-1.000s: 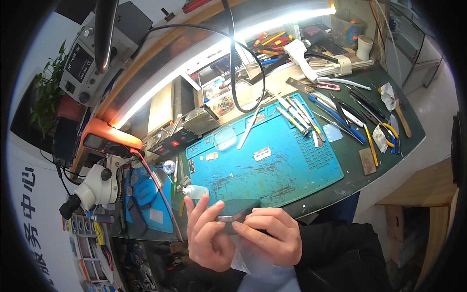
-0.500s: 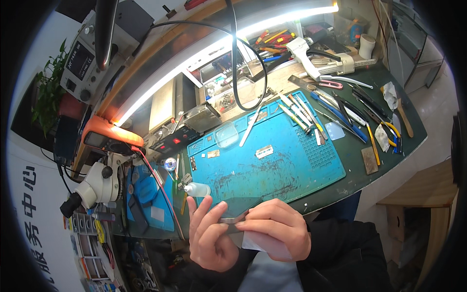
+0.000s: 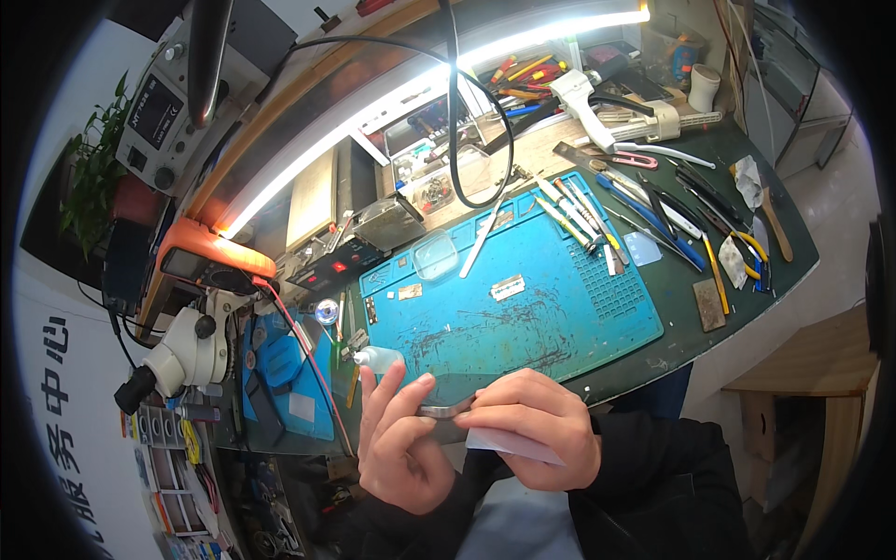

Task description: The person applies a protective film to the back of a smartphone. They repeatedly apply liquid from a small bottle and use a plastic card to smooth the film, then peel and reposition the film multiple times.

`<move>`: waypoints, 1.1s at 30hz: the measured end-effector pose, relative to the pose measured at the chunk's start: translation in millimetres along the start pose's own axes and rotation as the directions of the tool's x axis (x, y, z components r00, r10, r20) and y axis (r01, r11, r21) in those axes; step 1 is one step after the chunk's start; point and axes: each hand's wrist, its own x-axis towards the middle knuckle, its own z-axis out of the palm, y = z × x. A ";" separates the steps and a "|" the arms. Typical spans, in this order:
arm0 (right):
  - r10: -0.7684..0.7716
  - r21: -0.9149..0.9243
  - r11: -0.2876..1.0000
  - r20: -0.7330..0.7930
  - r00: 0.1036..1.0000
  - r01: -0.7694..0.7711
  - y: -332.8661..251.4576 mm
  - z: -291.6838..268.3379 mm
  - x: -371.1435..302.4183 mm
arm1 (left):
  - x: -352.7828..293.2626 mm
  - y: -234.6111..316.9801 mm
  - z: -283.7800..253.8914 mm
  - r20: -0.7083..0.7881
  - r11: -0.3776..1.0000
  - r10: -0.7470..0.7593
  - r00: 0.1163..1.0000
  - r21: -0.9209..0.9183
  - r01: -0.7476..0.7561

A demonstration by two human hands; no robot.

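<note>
Just past the near edge of the bench, both my hands hold up a thin slab [image 3: 444, 410] with rounded metal edges and a dark face, which looks like a phone. The fingers of my left hand [image 3: 401, 448] are closed on its left end, index and middle fingers reaching along it. My right hand [image 3: 537, 425] pinches its right end. A pale whitish sheet [image 3: 511, 446] is also tucked under the right fingers; I cannot tell if it is cloth or film. A small translucent bottle [image 3: 381, 360] lies on the mat beyond my left fingertips.
The blue work mat [image 3: 467, 327] holds a razor blade [image 3: 508, 287] and a clear plastic tray [image 3: 435, 255]. Brushes, tweezers and pliers [image 3: 754, 250] crowd the right. An orange multimeter [image 3: 210, 257] and a microscope [image 3: 187, 355] stand at left. A black cable [image 3: 452, 131] hangs above.
The slab has tilted so that its metal edge shows more and its dark face less. The pale sheet under the right fingers has turned a little flatter. Both hands keep their hold.
</note>
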 end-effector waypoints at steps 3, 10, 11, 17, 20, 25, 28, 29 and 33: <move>0.021 0.009 1.000 -0.023 1.000 -0.021 1.4 -2.0 -1.3 | 2.3 -1.3 0.0 0.021 1.000 0.025 0.999 0.010 -0.026; 0.072 0.033 0.997 0.054 0.996 -0.074 10.4 -19.2 14.3 | 10.9 -11.6 11.3 -0.009 0.998 0.003 1.000 -0.063 -0.004; 0.074 0.037 0.996 0.056 0.996 -0.076 10.9 -16.8 14.0 | 10.4 -13.4 9.5 0.002 0.998 0.010 1.000 -0.055 -0.010; 0.071 -0.026 0.997 0.007 0.997 -0.071 2.0 -7.8 6.4 | 9.4 -29.0 9.8 0.034 0.992 0.121 0.992 -0.040 -0.119; 0.101 0.009 0.995 0.002 0.995 -0.101 -0.6 -4.1 6.6 | 4.3 -34.5 14.5 -0.024 0.989 0.123 0.992 -0.077 -0.125; 0.084 0.017 0.996 0.018 0.996 -0.084 1.5 -5.6 7.6 | 4.8 -33.5 10.0 0.012 0.991 0.117 0.993 -0.068 -0.116; 0.095 0.011 0.995 0.034 0.995 -0.095 0.4 -6.8 7.2 | 3.3 -33.8 9.5 0.020 0.991 0.124 0.992 -0.049 -0.123; 0.091 0.010 0.996 0.033 0.995 -0.091 0.2 -6.9 7.5 | 3.7 -33.6 9.2 0.020 0.991 0.128 0.992 -0.050 -0.127; 0.083 0.006 0.997 0.029 0.996 -0.083 -0.1 -6.6 7.8 | 4.0 -35.1 10.3 0.008 0.987 0.150 0.989 -0.058 -0.150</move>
